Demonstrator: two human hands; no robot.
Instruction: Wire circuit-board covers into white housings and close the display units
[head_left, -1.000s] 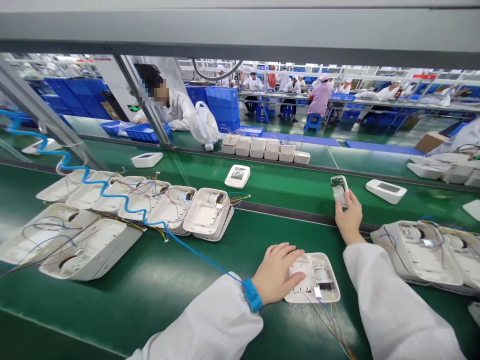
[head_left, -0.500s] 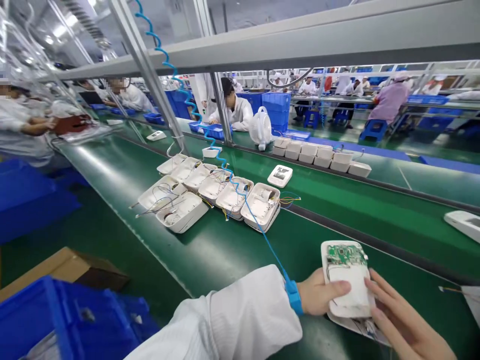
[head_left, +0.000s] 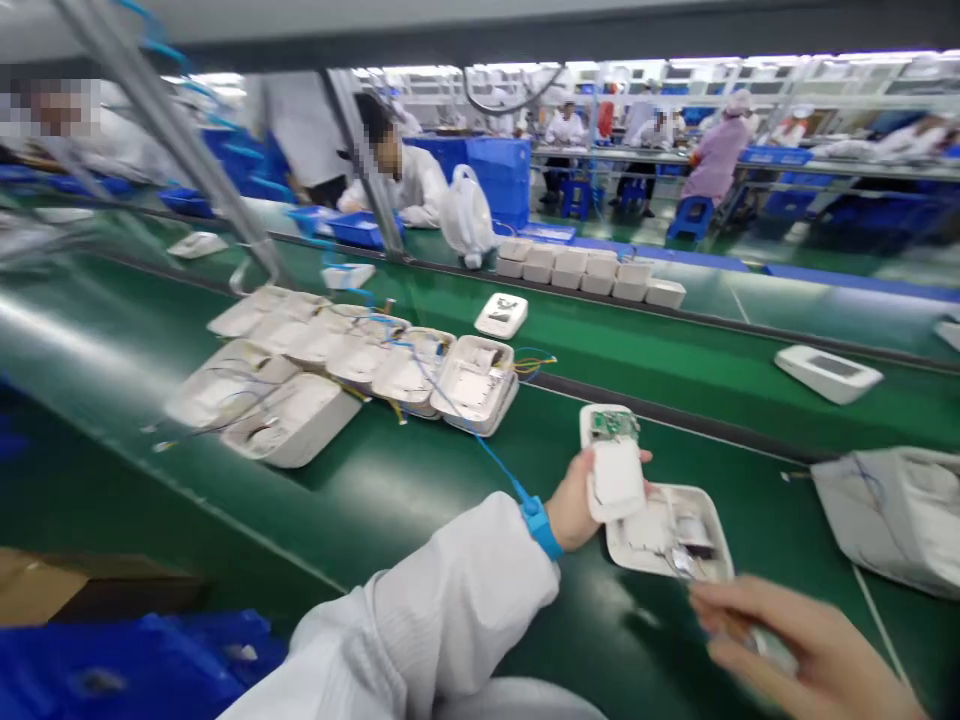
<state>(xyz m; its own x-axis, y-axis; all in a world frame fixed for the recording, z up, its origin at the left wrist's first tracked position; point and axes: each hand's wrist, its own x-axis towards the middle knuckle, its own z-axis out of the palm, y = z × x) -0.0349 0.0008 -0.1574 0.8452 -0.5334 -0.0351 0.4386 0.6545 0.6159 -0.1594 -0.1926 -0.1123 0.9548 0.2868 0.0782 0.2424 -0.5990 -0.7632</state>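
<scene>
My left hand (head_left: 574, 505), wearing a blue wrist strap (head_left: 541, 528), is closed around a white plastic cover (head_left: 619, 485). A green circuit board (head_left: 615, 425) shows at the cover's top end. Just below and partly behind it, an open white housing (head_left: 637, 548) lies on the green bench, with a round part and wires inside. My right hand (head_left: 795, 625) is at the housing's near right corner, blurred, its fingers pinched together. A pale, shiny object shows by those fingers, too smeared to name.
Several open white housings (head_left: 472, 385) with loose wires stand grouped on the left. Another housing (head_left: 892, 510) sits at the right. White units (head_left: 829, 372) lie on the green belt beyond. A blue coiled cord (head_left: 487, 450) runs to my wrist strap. Co-workers sit across the line.
The view has swung right. My left hand has lifted the cover away from the housing, which now shows open. My right hand has left the cover and moved to the housing's near right corner.
</scene>
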